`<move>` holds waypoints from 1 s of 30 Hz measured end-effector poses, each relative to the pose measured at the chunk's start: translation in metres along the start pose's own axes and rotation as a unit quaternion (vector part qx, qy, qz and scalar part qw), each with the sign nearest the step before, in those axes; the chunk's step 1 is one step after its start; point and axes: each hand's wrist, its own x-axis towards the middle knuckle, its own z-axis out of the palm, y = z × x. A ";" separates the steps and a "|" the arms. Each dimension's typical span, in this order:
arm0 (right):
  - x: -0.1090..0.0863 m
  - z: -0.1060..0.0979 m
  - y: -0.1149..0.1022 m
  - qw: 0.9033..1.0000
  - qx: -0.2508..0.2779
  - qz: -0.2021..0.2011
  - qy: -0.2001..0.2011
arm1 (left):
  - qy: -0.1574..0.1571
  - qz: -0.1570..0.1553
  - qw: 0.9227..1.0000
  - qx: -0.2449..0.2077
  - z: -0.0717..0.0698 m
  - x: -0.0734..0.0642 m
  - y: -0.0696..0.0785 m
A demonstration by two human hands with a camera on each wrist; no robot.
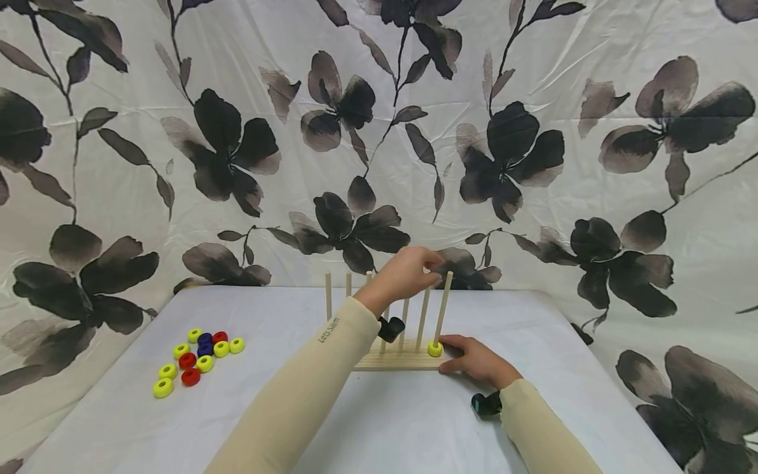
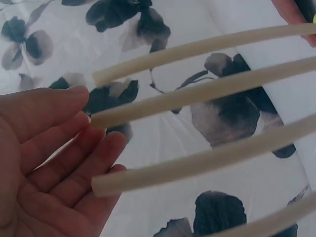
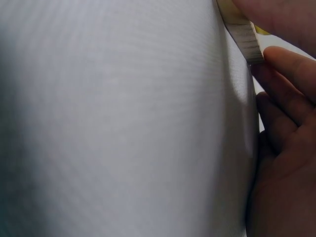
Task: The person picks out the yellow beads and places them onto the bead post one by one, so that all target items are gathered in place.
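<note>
A wooden peg stand [image 1: 397,363] with a row of upright pegs sits on the table. One yellow ring [image 1: 435,349] lies at the foot of its rightmost peg [image 1: 443,309]. My left hand [image 1: 408,276] is up at the peg tops, thumb and fingers apart and holding nothing. In the left wrist view its fingertips come close to the tips of the pegs [image 2: 197,94]. Low at the right end of the stand, my right hand [image 1: 478,361] grips the base between thumb and fingers. The right wrist view shows the base's end [image 3: 243,42] at those fingers.
Loose yellow rings [image 1: 168,371], red rings [image 1: 191,377] and dark blue rings [image 1: 204,349] lie grouped on the left of the white-covered table [image 1: 367,428]. A floral cloth [image 1: 438,164] hangs behind the table's back edge.
</note>
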 end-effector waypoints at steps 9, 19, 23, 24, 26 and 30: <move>-0.003 -0.001 0.002 1.000 -0.008 -0.014 -0.003 | 0.029 -0.018 0.999 0.002 -0.015 -0.015 -0.016; -0.004 0.000 0.000 1.000 -0.017 -0.019 0.000 | 0.049 -0.034 0.998 0.029 -0.035 -0.034 -0.036; -0.004 0.001 0.000 1.000 -0.018 -0.021 0.001 | 0.062 -0.041 0.997 0.032 -0.043 -0.043 -0.044; -0.004 0.001 0.000 1.000 -0.019 -0.020 0.002 | 0.066 -0.043 0.996 0.033 -0.045 -0.046 -0.046; -0.004 0.001 0.000 1.000 -0.021 -0.019 0.002 | 0.072 -0.048 0.996 0.035 -0.048 -0.051 -0.050; -0.004 0.001 -0.001 1.000 -0.022 -0.017 0.002 | 0.080 -0.068 0.994 0.032 -0.057 -0.061 -0.060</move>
